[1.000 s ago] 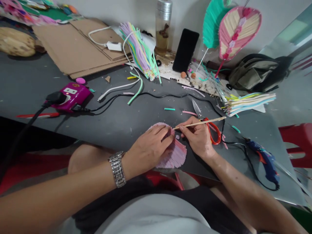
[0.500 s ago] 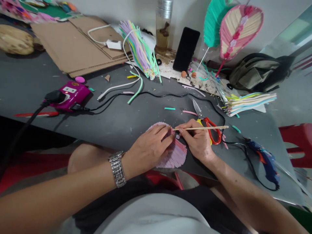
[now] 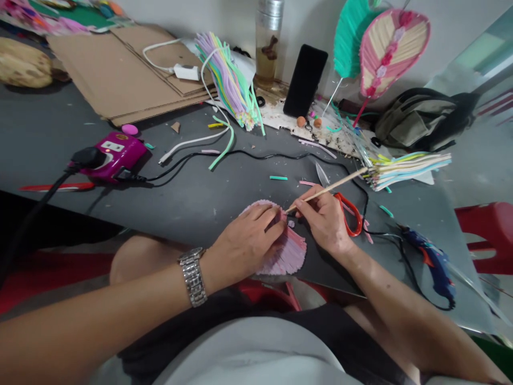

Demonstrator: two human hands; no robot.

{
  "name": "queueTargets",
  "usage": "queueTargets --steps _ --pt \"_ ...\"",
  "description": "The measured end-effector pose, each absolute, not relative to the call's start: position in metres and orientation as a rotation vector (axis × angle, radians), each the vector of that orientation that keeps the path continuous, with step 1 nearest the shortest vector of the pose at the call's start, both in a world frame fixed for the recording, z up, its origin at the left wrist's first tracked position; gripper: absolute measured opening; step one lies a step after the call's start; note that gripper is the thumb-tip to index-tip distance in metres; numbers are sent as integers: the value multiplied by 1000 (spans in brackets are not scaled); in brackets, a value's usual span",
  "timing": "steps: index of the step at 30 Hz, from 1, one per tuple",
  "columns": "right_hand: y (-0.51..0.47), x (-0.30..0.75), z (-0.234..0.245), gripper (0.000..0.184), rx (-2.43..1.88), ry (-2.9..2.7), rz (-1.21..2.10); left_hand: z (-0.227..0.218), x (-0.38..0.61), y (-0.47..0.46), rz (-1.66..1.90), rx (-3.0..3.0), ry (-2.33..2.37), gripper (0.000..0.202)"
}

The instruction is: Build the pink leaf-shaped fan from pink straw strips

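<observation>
A pink fan-shaped piece made of straw strips [image 3: 286, 254] lies at the near edge of the dark grey table [image 3: 200, 198]. My left hand [image 3: 244, 243], with a metal watch on its wrist, presses flat on the pink piece, fingers stretched out. My right hand [image 3: 326, 222] pinches a thin wooden stick [image 3: 326, 189] whose near tip touches the top of the pink piece; the stick slants up to the right. Red-handled scissors [image 3: 348, 211] lie just beyond my right hand, partly hidden by it.
A blue glue gun [image 3: 435, 264] with a black cord lies at the right. A magenta power strip [image 3: 114, 152], cardboard sheets [image 3: 120, 80], bundles of coloured straws [image 3: 232, 85] [image 3: 404, 168], a black phone [image 3: 305, 80], a bottle [image 3: 268, 43], a bag [image 3: 425, 120] and finished leaf-shaped fans [image 3: 387, 48] stand farther back.
The stick's far end has swung upward, from nearly level to slanting up toward the straw bundle. My right hand has turned slightly. My left hand has stayed on the pink piece.
</observation>
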State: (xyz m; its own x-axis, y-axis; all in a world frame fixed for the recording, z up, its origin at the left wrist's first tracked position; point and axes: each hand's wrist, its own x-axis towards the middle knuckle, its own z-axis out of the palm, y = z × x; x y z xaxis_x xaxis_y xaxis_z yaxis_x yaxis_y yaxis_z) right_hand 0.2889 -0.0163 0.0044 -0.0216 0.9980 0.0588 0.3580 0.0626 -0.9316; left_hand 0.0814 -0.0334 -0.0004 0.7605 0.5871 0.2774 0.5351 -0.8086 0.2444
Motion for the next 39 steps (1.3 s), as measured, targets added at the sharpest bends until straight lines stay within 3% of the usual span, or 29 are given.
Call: queueTargets --steps 17,39 --pt "33 284 15 16 -1519 -1788 1158 -5 81 -33 517 2869 904 40" --pt "22 282 27 12 -1479 -2061 1011 -3 82 -33 535 2862 913 39"
